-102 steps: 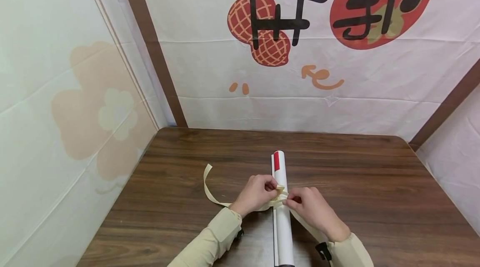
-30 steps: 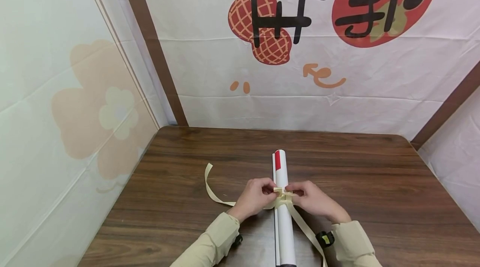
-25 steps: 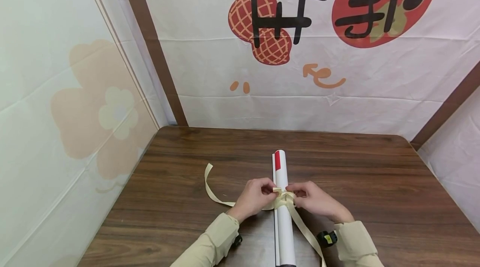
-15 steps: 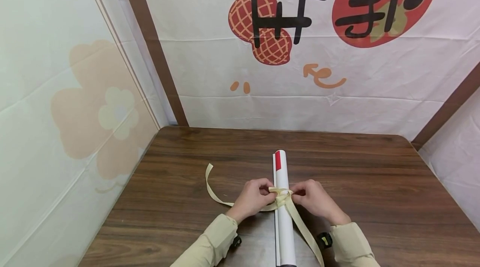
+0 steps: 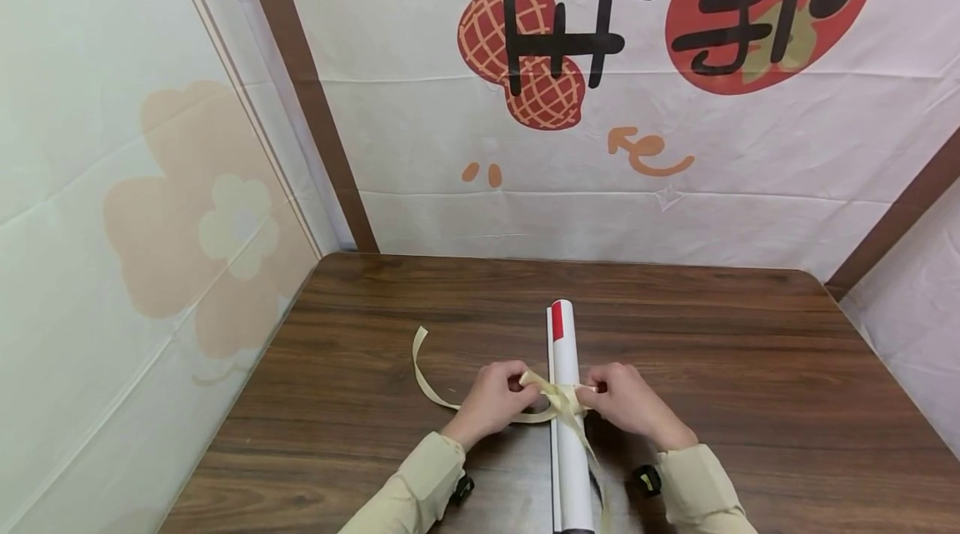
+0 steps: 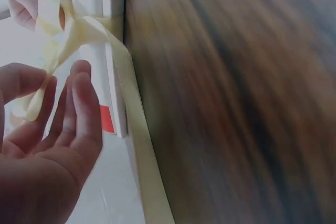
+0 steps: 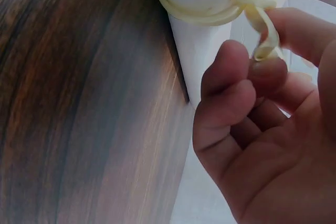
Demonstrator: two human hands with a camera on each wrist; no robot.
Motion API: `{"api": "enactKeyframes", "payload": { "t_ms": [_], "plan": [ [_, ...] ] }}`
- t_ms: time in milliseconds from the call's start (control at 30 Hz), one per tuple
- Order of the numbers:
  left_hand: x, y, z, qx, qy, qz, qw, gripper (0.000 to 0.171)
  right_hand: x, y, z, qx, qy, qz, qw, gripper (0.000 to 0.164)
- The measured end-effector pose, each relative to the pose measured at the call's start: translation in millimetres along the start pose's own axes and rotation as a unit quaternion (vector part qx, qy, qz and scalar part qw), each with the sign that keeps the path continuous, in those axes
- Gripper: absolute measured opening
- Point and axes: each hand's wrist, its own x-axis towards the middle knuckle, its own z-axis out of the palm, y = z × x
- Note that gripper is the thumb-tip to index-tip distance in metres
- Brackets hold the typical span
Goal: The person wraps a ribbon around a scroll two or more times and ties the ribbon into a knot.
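A white rolled-up paper tube (image 5: pixel 576 467) with a red patch near its far end lies lengthwise on the table. Round its middle runs a cream ribbon (image 5: pixel 562 402), knotted on top. My left hand (image 5: pixel 491 401), left of the tube, pinches a piece of the ribbon between thumb and index finger, as the left wrist view also shows. On the other side my right hand (image 5: pixel 626 402) pinches a short ribbon loop (image 7: pixel 266 35) close to the knot. One loose ribbon tail curls away to the left; another hangs toward the near end of the tube.
The dark wooden table (image 5: pixel 705 334) stretches out on both sides of the tube. A white printed cloth wall (image 5: pixel 420 217) rises behind its far edge, with another cloth wall (image 5: pixel 180 401) along the left.
Both hands have worked the ribbon at the knot. In the last half second my left hand has drawn its piece leftward, and the near tail has swung in toward the tube.
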Motion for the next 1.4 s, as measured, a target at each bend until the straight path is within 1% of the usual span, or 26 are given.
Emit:
{"api": "enactKeyframes", "payload": {
  "t_ms": [100, 233, 333, 533, 800, 867, 967, 1100, 1233, 1300, 1400],
  "plan": [
    [-1.6, -2.4, -3.1, 0.038, 0.002, 0.007, 0.9993, 0.006, -1, 1, 0, -0.003, 0.000, 0.005, 1.000, 0.029],
    [-4.2, -4.7, -9.4, 0.071, -0.017, 0.017, 0.9972, 0.007, -2, 3, -1, -0.009, -0.001, 0.011, 1.000, 0.029],
    [-5.5, -6.2, -15.7, 0.085, -0.030, 0.023, 0.9957, 0.008, -3, 5, -3, -0.011, -0.003, 0.016, 1.000, 0.029],
    [-5.5, -11.2, -25.5, 0.107, -0.041, 0.023, 0.9932, 0.009, -5, 9, -8, -0.008, -0.006, 0.023, 1.000, 0.029],
    [-3.4, -15.1, -28.0, 0.151, -0.049, 0.049, 0.9861, 0.010, -10, 18, -16, -0.002, -0.003, 0.028, 1.000, 0.026],
    [-2.4, -15.3, -28.4, 0.154, -0.054, 0.047, 0.9855, 0.011, -11, 20, -17, 0.001, -0.005, 0.031, 0.999, 0.027],
    [-1.0, -15.7, -29.7, 0.148, -0.060, 0.033, 0.9866, 0.012, -13, 22, -19, 0.006, -0.008, 0.042, 0.999, 0.028],
    [1.6, -16.4, -33.0, 0.132, -0.056, 0.013, 0.9896, 0.011, -16, 25, -22, 0.001, -0.015, 0.055, 0.998, 0.029],
    [3.3, -17.2, -36.5, 0.109, -0.049, -0.009, 0.9929, 0.010, -17, 28, -26, -0.013, -0.019, 0.054, 0.998, 0.031],
    [3.8, -17.8, -37.8, 0.100, -0.052, -0.018, 0.9934, 0.010, -18, 29, -27, -0.020, -0.017, 0.053, 0.998, 0.032],
    [3.9, -18.8, -39.6, 0.102, -0.061, -0.020, 0.9926, 0.009, -19, 30, -28, -0.026, -0.015, 0.053, 0.998, 0.032]
  ]
}}
